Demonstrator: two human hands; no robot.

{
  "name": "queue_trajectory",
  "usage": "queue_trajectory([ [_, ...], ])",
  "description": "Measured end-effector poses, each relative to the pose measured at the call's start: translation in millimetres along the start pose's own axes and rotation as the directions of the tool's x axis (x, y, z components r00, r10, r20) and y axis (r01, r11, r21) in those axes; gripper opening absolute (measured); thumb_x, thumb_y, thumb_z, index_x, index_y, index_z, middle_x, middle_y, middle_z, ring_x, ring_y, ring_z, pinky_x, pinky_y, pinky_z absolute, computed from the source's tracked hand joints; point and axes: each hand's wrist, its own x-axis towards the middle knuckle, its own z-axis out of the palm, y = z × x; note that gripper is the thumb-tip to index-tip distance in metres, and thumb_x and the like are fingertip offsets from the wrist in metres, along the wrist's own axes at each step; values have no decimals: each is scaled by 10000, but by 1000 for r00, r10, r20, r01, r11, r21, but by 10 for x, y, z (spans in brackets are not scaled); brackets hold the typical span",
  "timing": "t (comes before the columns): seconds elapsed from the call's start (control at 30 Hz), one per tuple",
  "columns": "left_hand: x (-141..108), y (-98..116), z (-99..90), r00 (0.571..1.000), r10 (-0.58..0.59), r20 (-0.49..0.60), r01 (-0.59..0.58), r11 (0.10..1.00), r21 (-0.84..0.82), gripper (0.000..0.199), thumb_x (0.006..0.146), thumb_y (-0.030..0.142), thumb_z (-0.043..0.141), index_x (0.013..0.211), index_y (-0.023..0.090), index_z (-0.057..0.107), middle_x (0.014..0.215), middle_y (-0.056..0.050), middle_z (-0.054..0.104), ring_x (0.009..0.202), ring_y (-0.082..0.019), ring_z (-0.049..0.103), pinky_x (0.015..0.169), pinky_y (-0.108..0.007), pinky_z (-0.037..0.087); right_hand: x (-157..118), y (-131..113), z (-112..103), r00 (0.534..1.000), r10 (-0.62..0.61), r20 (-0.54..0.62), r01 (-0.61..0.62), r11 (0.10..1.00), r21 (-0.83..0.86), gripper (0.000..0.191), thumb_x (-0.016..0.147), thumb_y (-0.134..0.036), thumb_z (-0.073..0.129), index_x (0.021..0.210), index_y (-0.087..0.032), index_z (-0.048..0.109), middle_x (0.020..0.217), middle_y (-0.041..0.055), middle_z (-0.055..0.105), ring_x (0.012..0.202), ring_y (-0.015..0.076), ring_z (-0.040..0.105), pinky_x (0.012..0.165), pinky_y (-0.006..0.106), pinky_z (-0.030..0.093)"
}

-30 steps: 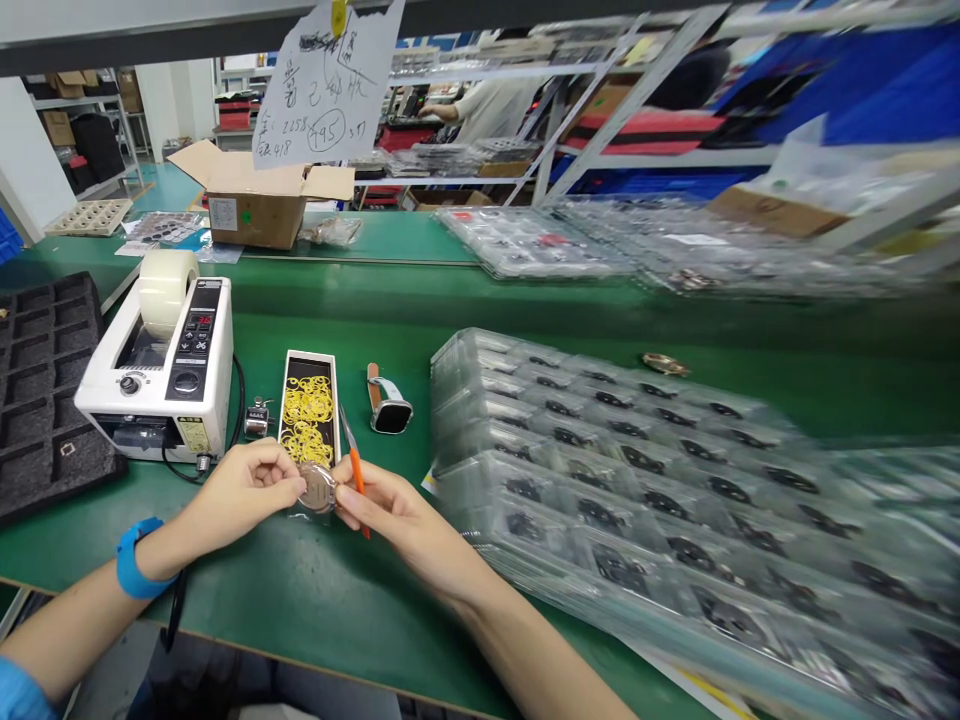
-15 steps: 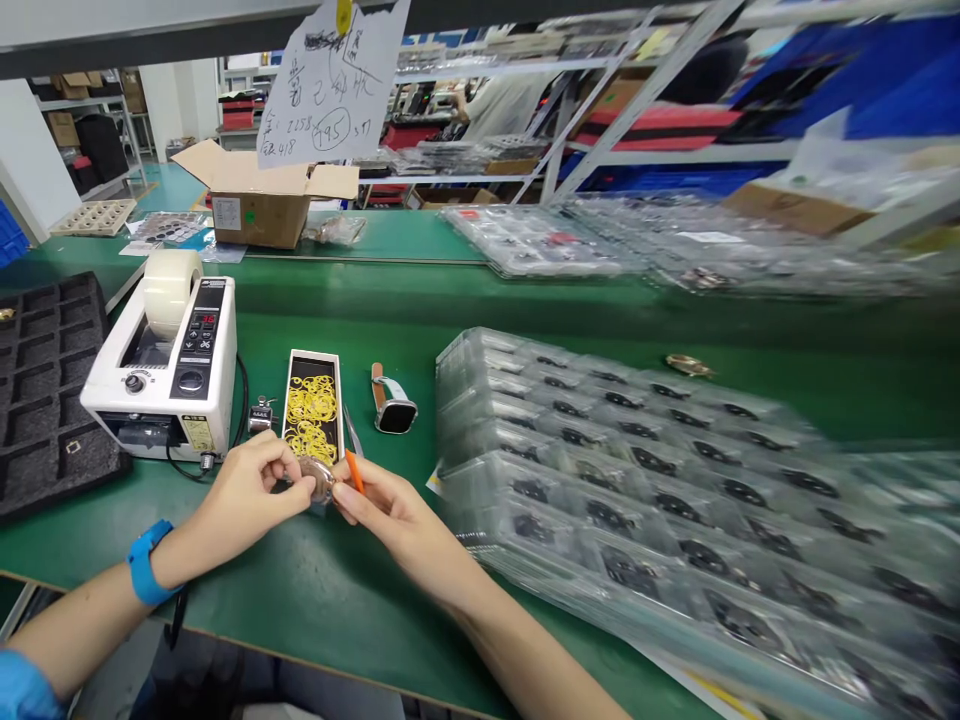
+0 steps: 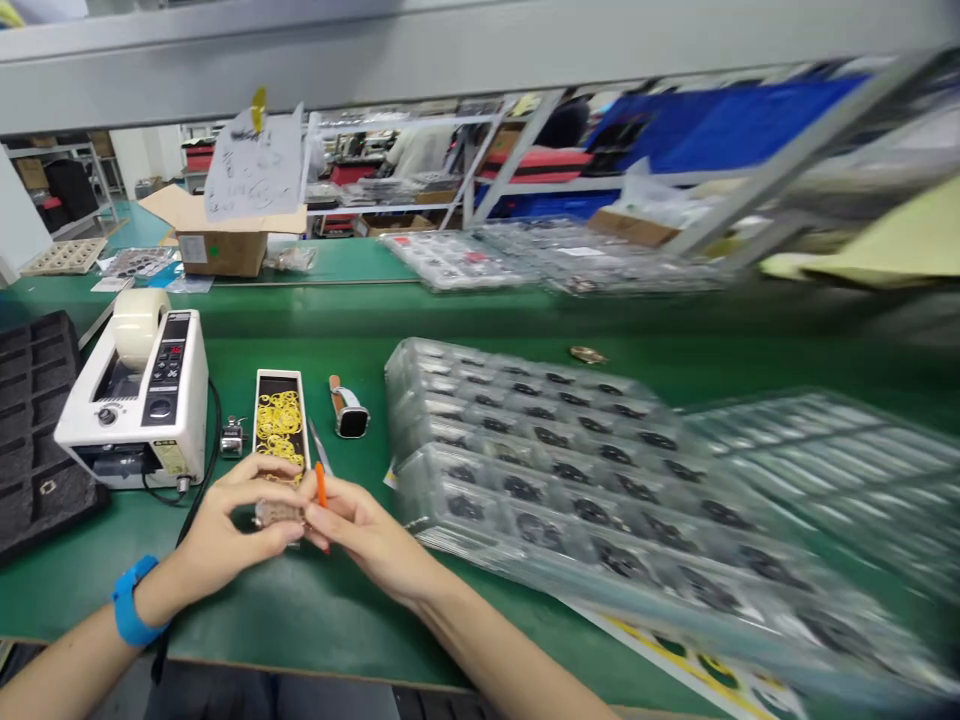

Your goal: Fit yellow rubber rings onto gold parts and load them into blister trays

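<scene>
Both hands meet just in front of a narrow white box (image 3: 304, 390) of yellow rings. My left hand (image 3: 240, 510) pinches a small shiny brownish watch (image 3: 279, 514) between thumb and fingers; its details are blurred. At the watch's right end are the closed fingers of my right hand (image 3: 349, 515), which also hold a thin orange tool (image 3: 321, 485) upright. The tool's exact kind is unclear. Beyond the hands lies a smartwatch (image 3: 351, 421) with a dark screen and a light strap. A slim silver tool (image 3: 319, 447) rests beside the box, partly hidden by my right hand.
A white tape dispenser (image 3: 135, 410), a tally counter (image 3: 232, 438) and a black foam tray (image 3: 37, 430) are at left. Stacked clear trays (image 3: 525, 450) of dark watches fill the right side. A gold piece (image 3: 587, 354) lies behind them. A metal beam (image 3: 450, 50) crosses overhead.
The view has swung right and tilted up, so the bench appears shifted left. The watch has turned in my fingers and now shows a longer side. Both hands remain on it.
</scene>
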Motion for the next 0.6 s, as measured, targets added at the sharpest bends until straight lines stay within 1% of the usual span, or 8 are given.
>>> queue_trajectory([
  [0.13, -46, -33, 45, 991, 88, 103, -84, 995, -45, 226, 737, 208, 699, 960, 246, 687, 1235, -89, 571, 1147, -243, 536, 979, -409, 407, -18, 93, 143, 998, -29, 53, 25, 996, 85, 398, 753, -559, 644, 764, -191, 494, 622, -49, 407, 550, 87, 330, 549, 242, 244],
  [0.23, -62, 38, 45, 970, 110, 215, -91, 991, -98, 289, 690, 235, 741, 969, 233, 664, 1181, -93, 607, 1135, -259, 550, 980, -417, 419, -77, 115, 312, 999, -46, 27, 42, 990, 132, 411, 729, -591, 643, 790, -208, 509, 635, -40, 421, 552, 98, 341, 554, 252, 273],
  [0.33, -159, 173, -67, 961, -33, 274, 56, 995, -80, 445, 699, 304, 755, 1123, 274, 622, 1226, -75, 601, 1177, -267, 525, 1030, -418, 387, -187, -65, 381, 998, -59, 39, 56, 996, 73, 381, 753, -591, 615, 749, -226, 505, 610, -36, 416, 548, 113, 342, 559, 267, 298],
  [0.43, -478, 282, -308, 962, -241, 130, 253, 964, -83, 601, 692, 453, 740, 1255, 373, 544, 1318, -21, 560, 1243, -301, 467, 1057, -438, 360, -229, -453, 208, 994, -111, -4, 109, 977, -183, 357, 792, -577, 569, 737, -227, 516, 646, -24, 442, 585, 128, 385, 580, 271, 332],
  [0.47, -644, 292, -384, 954, -291, 66, 297, 950, -102, 575, 684, 506, 725, 1227, 404, 566, 1300, 1, 579, 1238, -318, 469, 1039, -447, 375, -193, -593, 102, 991, -132, -36, 113, 935, -335, 345, 822, -561, 531, 747, -225, 525, 676, -15, 467, 623, 139, 420, 611, 278, 354],
  [0.5, -835, 283, -439, 943, -332, 13, 331, 934, -134, 550, 646, 566, 723, 1167, 437, 606, 1264, 22, 608, 1204, -336, 497, 1001, -454, 404, -122, -723, -18, 988, -151, -32, 114, 851, -513, 335, 845, -532, 501, 733, -217, 521, 691, -8, 481, 644, 145, 442, 626, 279, 366],
  [0.53, -1041, 254, -465, 927, -372, -53, 356, 915, -191, 522, 591, 654, 703, 1073, 460, 655, 1190, 37, 654, 1119, -349, 554, 932, -462, 440, -17, -834, -146, 991, -135, -17, 86, 714, -695, 322, 868, -491, 469, 722, -209, 523, 693, -3, 500, 649, 148, 461, 626, 279, 373],
  [0.6, -1453, 144, -411, 878, -475, -60, 440, 851, -285, 513, 464, 789, 651, 889, 505, 702, 938, 52, 729, 865, -334, 637, 804, -486, 458, 284, -982, -400, 996, -37, -79, -64, 307, -950, 265, 905, -372, 429, 749, -200, 558, 738, 13, 584, 683, 152, 529, 642, 267, 395],
])
